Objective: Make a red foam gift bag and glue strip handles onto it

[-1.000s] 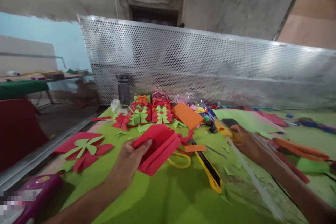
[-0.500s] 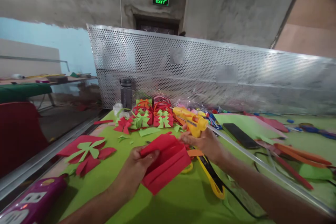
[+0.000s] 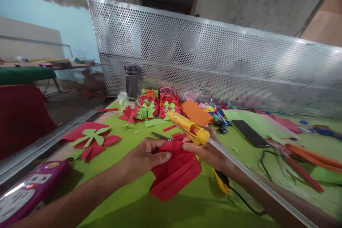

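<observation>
My left hand [image 3: 145,156] pinches the upper edge of a folded red paper piece [image 3: 175,174] held just above the green table cover [image 3: 128,199]. My right hand [image 3: 205,151] grips a yellow glue gun [image 3: 188,127] whose nozzle points up and left, with a long clear glue stick [image 3: 256,181] trailing back along my forearm. The fingers of that hand also touch the red paper's right edge. The gun's black cord [image 3: 244,203] runs off below my wrist.
Finished red and green paper bows [image 3: 149,108] are clustered at the back by a dark bottle [image 3: 131,80]. An orange sheet [image 3: 196,113], a black phone [image 3: 249,133], a yellow knife [image 3: 221,181], red and green cutouts [image 3: 92,140] and a purple power strip [image 3: 29,192] lie about. A perforated metal screen [image 3: 213,60] closes the far side.
My right hand picked the glue gun up from the right and carried it over to the red paper. My left hand lowered and turned the paper toward it.
</observation>
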### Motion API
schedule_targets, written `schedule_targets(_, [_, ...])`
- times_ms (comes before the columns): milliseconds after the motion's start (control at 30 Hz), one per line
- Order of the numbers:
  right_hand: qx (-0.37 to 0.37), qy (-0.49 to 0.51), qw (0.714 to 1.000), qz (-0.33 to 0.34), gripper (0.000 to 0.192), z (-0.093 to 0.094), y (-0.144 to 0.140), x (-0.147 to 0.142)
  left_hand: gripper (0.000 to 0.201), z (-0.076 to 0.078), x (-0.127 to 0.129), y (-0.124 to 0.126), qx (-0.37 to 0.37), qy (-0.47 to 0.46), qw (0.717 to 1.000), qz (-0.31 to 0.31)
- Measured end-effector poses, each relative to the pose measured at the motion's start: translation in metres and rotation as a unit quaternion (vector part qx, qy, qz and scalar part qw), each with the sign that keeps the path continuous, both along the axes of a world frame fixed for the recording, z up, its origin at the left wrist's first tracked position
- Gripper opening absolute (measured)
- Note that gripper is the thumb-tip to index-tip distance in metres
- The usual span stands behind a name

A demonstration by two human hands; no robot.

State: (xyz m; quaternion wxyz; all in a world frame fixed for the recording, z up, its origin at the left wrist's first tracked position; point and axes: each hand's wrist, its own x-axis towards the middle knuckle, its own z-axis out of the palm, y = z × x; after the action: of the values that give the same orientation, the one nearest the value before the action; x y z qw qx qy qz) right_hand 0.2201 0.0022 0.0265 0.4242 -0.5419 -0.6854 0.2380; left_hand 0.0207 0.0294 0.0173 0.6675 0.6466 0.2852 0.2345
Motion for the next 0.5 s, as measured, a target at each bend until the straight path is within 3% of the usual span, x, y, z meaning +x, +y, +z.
schedule_targets(200, [0.008,0.008,0.999,0.035,0.011,-0.004,-0.005,-0.004,0.031,-0.004,0.004,-0.006,0.004,0.023,0.999,0.028])
schedule_targets(367, [0.029,-0.032,0.999,0.005,0.025,0.013,-0.014,0.018,0.031,-0.002,0.001,-0.001,-0.018,-0.034,0.997,0.074])
schedule_targets(500, [0.03,-0.012,0.999,0.013,0.028,0.013,-0.027,0.035,0.03,0.003,-0.003,0.003,0.005,-0.037,0.992,0.124])
